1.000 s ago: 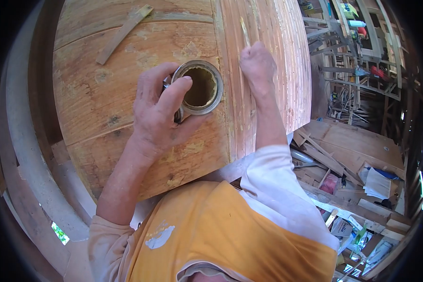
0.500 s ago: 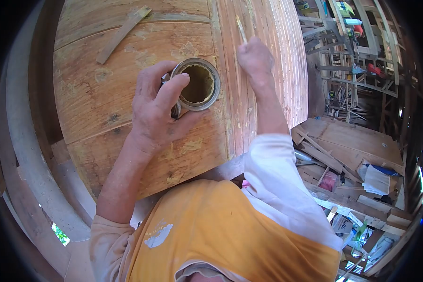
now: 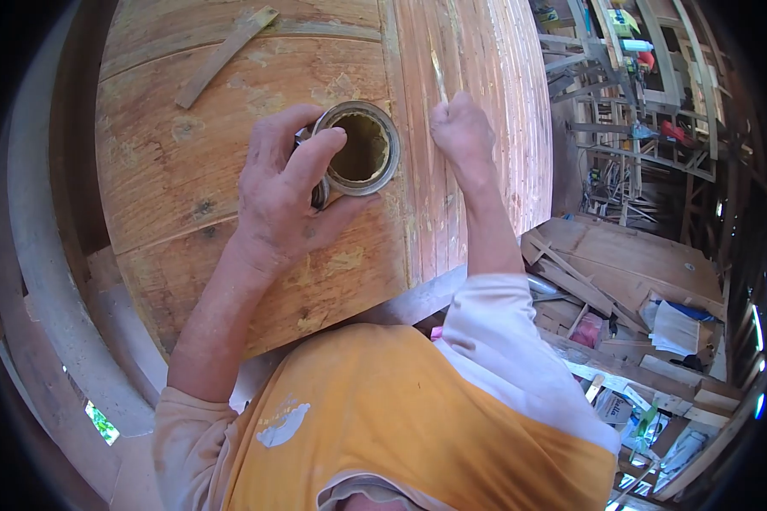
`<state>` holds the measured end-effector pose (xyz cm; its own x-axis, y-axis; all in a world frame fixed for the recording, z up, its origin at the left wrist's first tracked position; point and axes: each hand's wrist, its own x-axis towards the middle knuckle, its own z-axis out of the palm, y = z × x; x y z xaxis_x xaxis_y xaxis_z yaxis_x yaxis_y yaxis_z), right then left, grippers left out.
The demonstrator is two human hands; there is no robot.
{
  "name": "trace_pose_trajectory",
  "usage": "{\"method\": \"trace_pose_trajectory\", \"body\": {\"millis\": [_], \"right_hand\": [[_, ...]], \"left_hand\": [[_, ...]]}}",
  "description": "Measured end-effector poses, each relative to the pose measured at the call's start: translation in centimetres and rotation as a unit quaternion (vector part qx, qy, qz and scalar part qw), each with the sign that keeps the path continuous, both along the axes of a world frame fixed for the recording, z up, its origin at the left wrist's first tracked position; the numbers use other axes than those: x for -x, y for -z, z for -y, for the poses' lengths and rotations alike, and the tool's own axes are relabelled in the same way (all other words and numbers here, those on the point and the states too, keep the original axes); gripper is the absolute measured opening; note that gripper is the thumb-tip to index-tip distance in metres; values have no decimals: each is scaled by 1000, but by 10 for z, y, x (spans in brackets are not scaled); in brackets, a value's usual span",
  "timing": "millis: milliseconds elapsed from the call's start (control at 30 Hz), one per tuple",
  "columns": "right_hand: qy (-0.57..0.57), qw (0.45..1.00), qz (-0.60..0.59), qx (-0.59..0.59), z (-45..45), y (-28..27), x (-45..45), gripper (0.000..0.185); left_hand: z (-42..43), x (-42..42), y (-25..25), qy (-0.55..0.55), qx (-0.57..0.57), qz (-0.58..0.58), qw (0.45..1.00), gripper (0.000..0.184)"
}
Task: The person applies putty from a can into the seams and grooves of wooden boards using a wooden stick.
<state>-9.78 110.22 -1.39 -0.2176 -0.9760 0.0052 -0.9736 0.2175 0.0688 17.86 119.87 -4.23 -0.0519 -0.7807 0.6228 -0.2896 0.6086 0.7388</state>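
Two bare hands are at work here, with one metal tin [image 3: 394,157], one slender applicator [image 3: 438,75] and one loose wooden slat [image 3: 227,58] about them. The left hand [image 3: 273,192] is curved around the left side of the tin in a fairly wide grip, one digit laid over the rim; whether the tin rests on the wood or is lifted cannot be told. The tin is open at the top, its inner wall coated in yellowish-brown residue. The right hand [image 3: 464,132] is closed tightly on the pale applicator, whose yellow-smeared tip points to the far side, right of the tin; whether that tip touches the wood is unclear. The slat lies slantwise at the far left, well apart from both hands. Under everything is a broad wooden panel [image 3: 166,179]: on the left, wide brown boards with lengthwise seams and patches of yellow; on the right, a paler area of narrow parallel strips. The person wears an orange and white shirt [image 3: 358,409]. To the right, the room holds timber frames [image 3: 639,128], a plywood sheet [image 3: 643,260], one white sheet [image 3: 675,328] and one pink item [image 3: 586,330]. Along the left runs a thick grey beam [image 3: 64,247].
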Motion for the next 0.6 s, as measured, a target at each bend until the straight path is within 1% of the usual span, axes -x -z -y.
{"method": "trace_pose_trajectory", "body": {"millis": [67, 133, 233, 333, 433, 533, 600], "right_hand": [[-8, 999, 29, 15, 0, 8, 8, 30], [-32, 995, 73, 53, 22, 15, 17, 35], [25, 986, 162, 42, 42, 8, 20, 42], [21, 987, 157, 17, 33, 25, 38, 45], [54, 976, 206, 33, 21, 36, 37, 46], [70, 941, 330, 19, 34, 29, 32, 47], [79, 947, 311, 32, 42, 23, 25, 48]], "left_hand": [[-2, 1, 0, -2, 1, 2, 1000, 73], [-1, 2, 0, -2, 8, -2, 1000, 73], [1, 4, -1, -12, 16, -10, 1000, 68], [1, 5, -2, -16, 14, -13, 1000, 68], [1, 4, -1, -13, 10, -17, 1000, 68], [1, 5, -1, -15, 16, -16, 1000, 69], [1, 5, -2, -14, 18, -9, 1000, 69]]}}
